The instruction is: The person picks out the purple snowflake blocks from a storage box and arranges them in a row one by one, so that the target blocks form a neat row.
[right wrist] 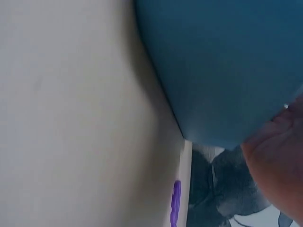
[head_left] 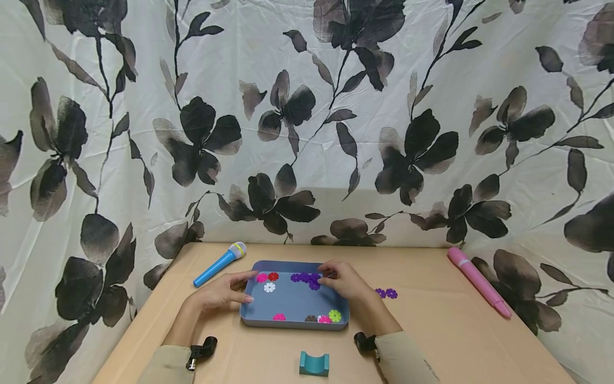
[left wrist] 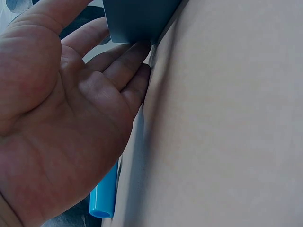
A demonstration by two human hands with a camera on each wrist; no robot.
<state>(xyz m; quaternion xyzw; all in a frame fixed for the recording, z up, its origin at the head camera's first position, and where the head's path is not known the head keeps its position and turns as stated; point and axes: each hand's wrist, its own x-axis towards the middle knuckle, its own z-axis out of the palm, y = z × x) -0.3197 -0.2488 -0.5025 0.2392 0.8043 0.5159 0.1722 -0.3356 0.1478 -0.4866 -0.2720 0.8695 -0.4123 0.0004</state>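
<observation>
In the head view a blue-grey tray lies on the table. My left hand rests against its left end with fingers extended, and the left wrist view shows fingertips at the tray's lower edge. My right hand reaches over the back right corner, thumb and index fingertip bent close to a cluster of purple flower-shaped pieces. Whether it pinches one I cannot tell. Elsewhere in the tray lie a red piece, a white piece, a green piece, plus pink and brown ones.
Two purple flower pieces lie on the table right of the tray. A blue toy microphone is at the back left, a pink pen-like stick at the right edge. Near the front sits a teal curved block. Behind hangs a floral cloth.
</observation>
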